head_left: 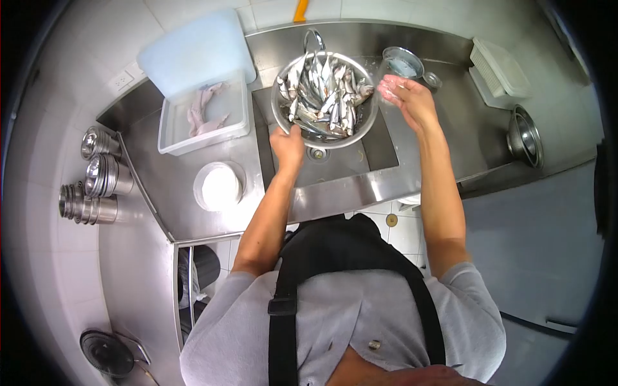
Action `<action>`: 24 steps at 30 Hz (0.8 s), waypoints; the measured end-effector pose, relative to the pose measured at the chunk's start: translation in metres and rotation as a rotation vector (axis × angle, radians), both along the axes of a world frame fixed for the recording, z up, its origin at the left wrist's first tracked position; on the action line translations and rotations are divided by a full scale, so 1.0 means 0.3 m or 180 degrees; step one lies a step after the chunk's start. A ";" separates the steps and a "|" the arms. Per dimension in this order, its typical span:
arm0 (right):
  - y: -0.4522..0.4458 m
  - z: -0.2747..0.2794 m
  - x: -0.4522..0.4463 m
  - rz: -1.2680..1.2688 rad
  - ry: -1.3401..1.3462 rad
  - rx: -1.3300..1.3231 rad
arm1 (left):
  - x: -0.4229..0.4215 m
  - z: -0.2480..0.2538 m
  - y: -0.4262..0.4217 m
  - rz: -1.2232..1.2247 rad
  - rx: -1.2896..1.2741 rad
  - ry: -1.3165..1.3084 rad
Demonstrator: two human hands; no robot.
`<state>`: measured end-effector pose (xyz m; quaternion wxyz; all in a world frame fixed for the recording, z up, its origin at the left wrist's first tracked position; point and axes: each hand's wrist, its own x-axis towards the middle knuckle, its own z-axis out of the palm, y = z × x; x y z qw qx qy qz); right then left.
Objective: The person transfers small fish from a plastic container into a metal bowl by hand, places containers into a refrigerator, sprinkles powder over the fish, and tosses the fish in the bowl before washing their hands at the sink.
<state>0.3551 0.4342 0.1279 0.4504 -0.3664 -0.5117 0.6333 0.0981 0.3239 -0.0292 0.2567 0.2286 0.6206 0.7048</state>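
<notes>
A round metal bowl [370, 122] full of small silvery fish [322, 93] is over the sink [373, 151], below the curved faucet [314, 40]. My left hand [287, 149] grips the bowl's near left rim, with the thumb at the edge. To the right of the bowl, my right hand [408, 98] is raised with its fingers extended, apart from the rim. Its fingertips look wet or whitish; no separate object can be made out in it. A small clear bowl [403, 62] stands just behind the right hand.
Left of the sink are a clear tub [168, 132] with pale fish pieces, a bluish lid [193, 48] and a round container of white stuff [219, 186]. Metal containers [103, 175] stand far left. At right are a plastic basket [499, 71] and a tilted metal bowl [524, 136].
</notes>
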 end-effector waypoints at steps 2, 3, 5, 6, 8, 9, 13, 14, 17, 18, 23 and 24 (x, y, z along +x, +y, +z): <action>0.007 0.002 0.001 -0.0007 0.0117 -0.0036 | 0.014 0.013 -0.017 0.0199 0.0434 0.0415; 0.007 -0.001 0.007 -0.0006 0.0167 -0.0067 | 0.016 0.029 -0.026 0.0166 0.0306 0.0482; 0.028 -0.023 0.005 0.0071 -0.0047 -0.0114 | 0.017 -0.028 -0.025 0.0265 -0.0216 0.0740; 0.036 -0.045 -0.001 0.0108 -0.0158 -0.0154 | 0.015 -0.090 -0.029 0.0310 -0.0495 0.0863; 0.055 -0.083 -0.025 0.0216 -0.0398 -0.0311 | 0.013 -0.158 -0.033 0.0241 -0.0541 0.0545; 0.063 -0.099 -0.037 0.0276 -0.0526 -0.0394 | 0.019 -0.164 -0.048 0.0179 -0.0714 0.0202; 0.097 -0.113 -0.144 0.0400 -0.0840 0.0285 | 0.046 -0.138 -0.076 0.0162 -0.0659 -0.0332; 0.102 -0.091 -0.185 0.0406 -0.1029 0.0503 | 0.046 -0.144 -0.079 0.0125 -0.0625 -0.0264; 0.120 -0.033 -0.258 0.0402 -0.2032 0.1083 | 0.035 -0.155 -0.085 0.0042 -0.0402 -0.0025; 0.105 0.007 -0.276 0.0395 -0.2441 0.1267 | 0.035 -0.150 -0.088 0.0033 -0.0254 0.0071; 0.180 0.079 -0.316 0.0437 -0.0519 0.0763 | 0.029 -0.007 -0.084 -0.0041 0.0284 0.0003; 0.169 0.089 -0.311 0.0473 -0.0554 0.0651 | 0.021 -0.023 -0.081 -0.0013 0.0174 0.0064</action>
